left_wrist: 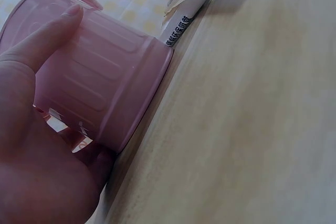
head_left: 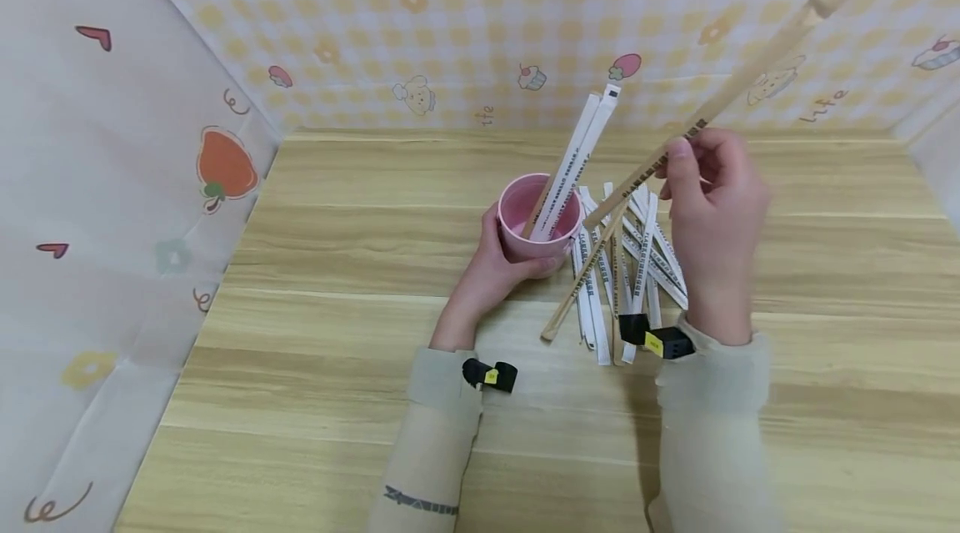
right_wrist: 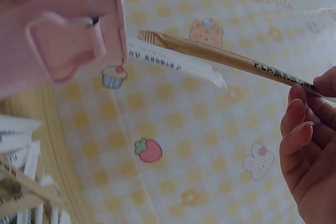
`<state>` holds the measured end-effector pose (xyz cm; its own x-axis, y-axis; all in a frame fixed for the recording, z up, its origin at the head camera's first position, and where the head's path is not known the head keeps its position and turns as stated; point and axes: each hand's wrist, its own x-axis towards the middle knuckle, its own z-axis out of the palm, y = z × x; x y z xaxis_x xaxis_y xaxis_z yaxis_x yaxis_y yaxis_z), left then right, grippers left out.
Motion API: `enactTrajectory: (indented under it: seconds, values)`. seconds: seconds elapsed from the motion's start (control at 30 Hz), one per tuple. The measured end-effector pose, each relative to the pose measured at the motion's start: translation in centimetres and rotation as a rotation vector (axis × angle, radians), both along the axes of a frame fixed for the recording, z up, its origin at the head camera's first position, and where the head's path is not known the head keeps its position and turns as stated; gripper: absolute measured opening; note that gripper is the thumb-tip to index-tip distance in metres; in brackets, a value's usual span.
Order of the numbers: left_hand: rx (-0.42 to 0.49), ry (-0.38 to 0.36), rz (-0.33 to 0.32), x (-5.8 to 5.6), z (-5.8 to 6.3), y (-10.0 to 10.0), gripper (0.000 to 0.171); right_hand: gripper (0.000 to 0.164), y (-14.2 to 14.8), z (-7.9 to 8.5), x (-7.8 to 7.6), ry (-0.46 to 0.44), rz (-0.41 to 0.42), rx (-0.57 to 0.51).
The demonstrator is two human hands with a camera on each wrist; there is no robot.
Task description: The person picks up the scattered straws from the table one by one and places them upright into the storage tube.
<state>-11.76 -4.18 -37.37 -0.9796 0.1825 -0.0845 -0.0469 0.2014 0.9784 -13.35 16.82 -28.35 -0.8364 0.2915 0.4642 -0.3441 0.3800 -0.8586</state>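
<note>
My left hand (head_left: 487, 274) is wrapped around a small pink metal bucket (head_left: 517, 245), which stands upright on the table; its thumb lies along the wall (left_wrist: 68, 82). Inside the bucket lean a few paper-wrapped straws (head_left: 573, 162), white and brown, their tops well above the rim. Between thumb and fingertips, my right hand (head_left: 720, 203) pinches a brown paper-wrapped straw (head_left: 720, 99). That straw slants in the air, its lower end right of the bucket, above a heap of wrapped straws (head_left: 645, 266). In the right wrist view, printed letters show on the held straw (right_wrist: 226, 59).
Loose white and brown wrapped straws lie crisscrossed to the right of the bucket on the wood-grain table (head_left: 337, 266). A yellow checked sheet (head_left: 450, 24) covers the back wall, and a white printed sheet (head_left: 90, 183) hangs at the left. Each wrist wears a small black camera (head_left: 491, 374).
</note>
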Motion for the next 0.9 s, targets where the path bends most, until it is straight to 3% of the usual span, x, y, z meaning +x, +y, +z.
enactTrajectory:
  seconds: [0.2, 0.73, 0.9]
  values:
    - [-0.009, 0.007, -0.003, 0.0, -0.1, 0.0, 0.099, 0.022, -1.6, 0.9, 0.2, 0.016, 0.033, 0.023]
    - [-0.023, -0.007, 0.008, 0.1, -0.1, 0.0, 0.1, 0.03, -1.7, -2.2, -1.6, -0.036, 0.05, 0.3]
    - [-0.027, -0.007, 0.013, -0.4, -1.3, -0.1, 0.102, 0.03, -2.0, -3.2, -2.0, -0.097, 0.095, 0.339]
